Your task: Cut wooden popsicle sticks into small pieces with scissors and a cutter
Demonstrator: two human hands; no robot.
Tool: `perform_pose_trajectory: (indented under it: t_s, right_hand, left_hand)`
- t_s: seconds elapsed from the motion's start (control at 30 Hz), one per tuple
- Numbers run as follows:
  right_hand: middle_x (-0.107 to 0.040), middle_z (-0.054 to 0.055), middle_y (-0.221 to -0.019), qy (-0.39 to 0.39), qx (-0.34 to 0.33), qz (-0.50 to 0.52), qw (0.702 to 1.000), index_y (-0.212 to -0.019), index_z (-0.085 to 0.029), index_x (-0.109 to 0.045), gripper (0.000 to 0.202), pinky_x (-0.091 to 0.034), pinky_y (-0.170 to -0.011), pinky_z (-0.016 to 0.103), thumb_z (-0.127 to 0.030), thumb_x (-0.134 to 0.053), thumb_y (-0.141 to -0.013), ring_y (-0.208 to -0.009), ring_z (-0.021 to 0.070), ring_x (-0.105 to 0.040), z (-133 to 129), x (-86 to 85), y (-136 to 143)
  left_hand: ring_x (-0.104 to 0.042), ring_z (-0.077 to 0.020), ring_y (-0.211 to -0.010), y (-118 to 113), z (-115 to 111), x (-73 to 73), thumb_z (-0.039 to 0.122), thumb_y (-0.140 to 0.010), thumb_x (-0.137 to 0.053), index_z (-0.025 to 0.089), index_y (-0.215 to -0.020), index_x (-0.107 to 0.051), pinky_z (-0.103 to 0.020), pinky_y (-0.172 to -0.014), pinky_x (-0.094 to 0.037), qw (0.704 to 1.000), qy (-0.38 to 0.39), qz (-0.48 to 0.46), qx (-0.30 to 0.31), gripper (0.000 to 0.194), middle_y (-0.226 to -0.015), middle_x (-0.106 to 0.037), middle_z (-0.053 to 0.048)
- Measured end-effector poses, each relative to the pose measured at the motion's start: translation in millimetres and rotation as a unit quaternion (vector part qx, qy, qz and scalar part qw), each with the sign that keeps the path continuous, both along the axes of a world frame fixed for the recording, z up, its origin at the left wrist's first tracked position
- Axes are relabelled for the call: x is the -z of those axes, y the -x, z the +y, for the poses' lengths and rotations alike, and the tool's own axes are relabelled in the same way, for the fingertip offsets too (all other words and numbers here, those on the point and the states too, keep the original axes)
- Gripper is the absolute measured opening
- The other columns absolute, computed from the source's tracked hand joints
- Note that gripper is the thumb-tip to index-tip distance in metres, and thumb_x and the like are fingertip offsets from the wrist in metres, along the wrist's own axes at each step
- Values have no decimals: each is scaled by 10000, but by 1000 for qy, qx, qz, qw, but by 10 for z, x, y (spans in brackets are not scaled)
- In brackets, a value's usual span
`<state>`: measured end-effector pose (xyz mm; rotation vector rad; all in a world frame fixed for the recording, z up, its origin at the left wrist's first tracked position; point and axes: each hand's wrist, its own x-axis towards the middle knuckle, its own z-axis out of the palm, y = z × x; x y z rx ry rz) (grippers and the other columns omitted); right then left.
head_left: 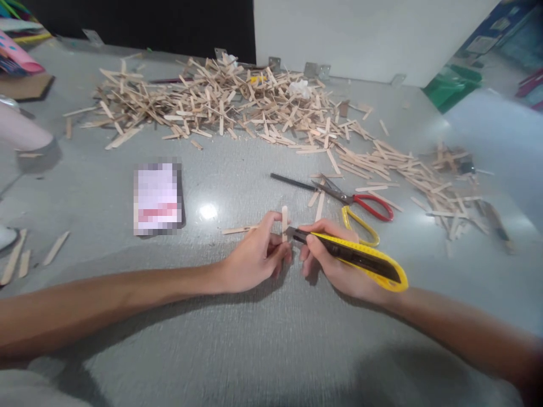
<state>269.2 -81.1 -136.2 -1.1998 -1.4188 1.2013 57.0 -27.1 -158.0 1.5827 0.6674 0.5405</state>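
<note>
Between the fingers of my left hand point(258, 249) is a short wooden craft stick point(284, 220), held upright. My right hand point(335, 260) grips a yellow and black utility knife point(360, 260), its blade end pointing left and meeting the stick's right side. Whether the blade cuts into the wood I cannot tell. Just past my right hand lie open scissors point(350, 199) with one red and one yellow handle. Another craft stick point(237, 230) lies flat behind my left hand, partly hidden by it.
A large heap of craft sticks point(220, 102) spreads along the back and trails off to the right. A blurred-out rectangular object point(156, 198) lies left of centre. Several loose stick pieces point(56, 247) are at the far left. White and black panels point(331, 34) stand behind the heap.
</note>
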Motion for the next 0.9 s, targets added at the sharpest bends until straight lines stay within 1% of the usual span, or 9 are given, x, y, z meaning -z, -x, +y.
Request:
perform_pose_trajectory:
  t_s: [0.1, 0.2, 0.27, 0.33, 0.43, 0.5, 0.6, 0.7, 0.9]
  right_hand:
    - [-754, -15, -757, 5, -4, -5, 1000, -1151, -175, -681, 237, -574, -489, 194, -405, -638, -1116, -538, 123, -751, -9, 16, 2]
    - [-756, -20, -769, -65, -20, -45, 997, -1226, -198, -672, 199, -587, -506, 209, -360, -647, -1112, -542, 125, -746, -44, 82, -2]
    - [-743, -27, -749, -115, -54, -81, 989, -1242, -217, -685, 178, -597, -519, 221, -336, -609, -1132, -535, 123, -725, -64, 132, -15]
    - [-734, -26, -738, -139, -91, -100, 981, -1225, -235, -715, 201, -613, -536, 239, -355, -572, -1148, -551, 131, -715, -72, 171, -36]
    - [-770, -8, -814, -162, -113, -108, 974, -1259, -268, -735, 234, -655, -584, 286, -425, -653, -1106, -629, 167, -747, -77, 207, -66]
    - [-793, -2, -867, -181, -104, -110, 972, -1330, -293, -712, 274, -669, -595, 304, -414, -691, -1085, -653, 181, -765, -96, 220, -69]
    - [-804, -17, -869, -206, -40, -114, 971, -1405, -306, -649, 302, -642, -549, 271, -291, -655, -1103, -616, 158, -763, -144, 223, -48]
    - [-812, -24, -852, -223, 21, -133, 965, -1350, -272, -658, 293, -633, -559, 241, -210, -690, -1065, -598, 138, -769, -170, 207, -24]
    - [-825, -17, -830, -193, 12, -151, 969, -1287, -231, -678, 233, -627, -571, 206, -245, -708, -1056, -596, 124, -779, -128, 171, -28]
  left_hand:
    - [-632, -94, -504, 4, -2, 5, 236, -1134, -479, 248, -1244, -366, -170, -469, -475, 1000, 15, -5, -3, 158, -789, -676, 49]
    - [-626, -90, -512, 17, 7, -13, 242, -1133, -500, 258, -1247, -364, -170, -473, -474, 999, 43, -18, -6, 178, -801, -657, 60]
    - [-610, -86, -511, 32, 18, -39, 257, -1131, -525, 266, -1236, -360, -162, -461, -453, 997, 65, -36, 2, 196, -799, -646, 68]
    - [-588, -80, -509, 47, 30, -70, 260, -1128, -541, 270, -1208, -358, -151, -454, -428, 995, 80, -52, 12, 201, -778, -630, 78]
    - [-572, -75, -512, 61, 41, -98, 250, -1131, -537, 270, -1176, -354, -143, -463, -417, 994, 87, -63, 21, 189, -744, -606, 89]
    - [-569, -72, -504, 61, 42, -93, 257, -1134, -534, 272, -1198, -353, -141, -456, -412, 994, 88, -67, 21, 192, -759, -611, 86]
    - [-572, -67, -493, 53, 40, -64, 268, -1139, -525, 277, -1240, -345, -137, -437, -400, 994, 90, -65, 16, 207, -807, -640, 75]
    - [-572, -65, -489, 45, 33, -43, 258, -1139, -515, 272, -1242, -346, -136, -434, -403, 995, 82, -55, 11, 199, -816, -658, 67]
    - [-596, -81, -489, 35, 14, -49, 261, -1127, -532, 261, -1214, -366, -148, -433, -424, 998, 51, -32, 0, 188, -791, -679, 56]
